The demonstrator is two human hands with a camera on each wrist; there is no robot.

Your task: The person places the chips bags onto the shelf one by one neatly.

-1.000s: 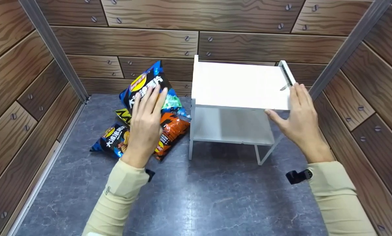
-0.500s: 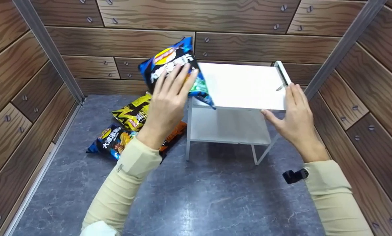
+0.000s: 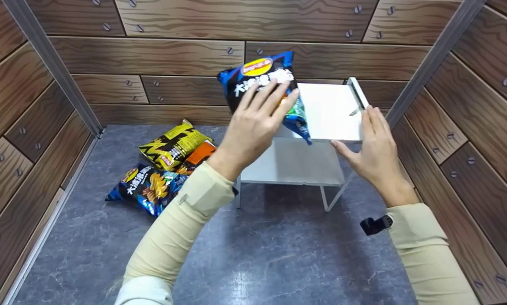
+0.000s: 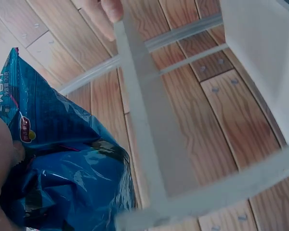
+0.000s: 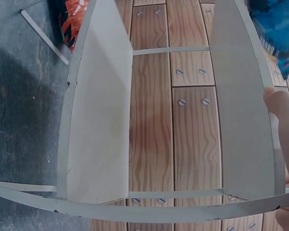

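Observation:
My left hand [image 3: 255, 125] grips a blue-and-black potato chip bag [image 3: 255, 74], fingers spread over its printed front. In the left wrist view the thumb presses the shiny blue back of the bag. The bag is held tilted, overlapping the left part of the white two-tier shelf rack [image 3: 330, 110] in the head view. My right hand [image 3: 376, 152] holds the rack's front right corner, thumb at the front edge of the upper tier and fingers along the side rail. The right wrist view shows that thumb [image 5: 279, 103] on the upper board's edge.
Left of the rack, a yellow chip bag [image 3: 173, 144], an orange one [image 3: 198, 156] and another blue-and-black one [image 3: 151, 184] lie piled on the grey floor [image 3: 253, 254]. The rack's lower tier [image 3: 296, 163] sits under the top. Wood-patterned walls [image 3: 151, 55] enclose the space.
My left hand has lifted the blue-and-black chip bag off the pile and carried it right, to over the rack's left part. My right hand keeps its hold on the rack.

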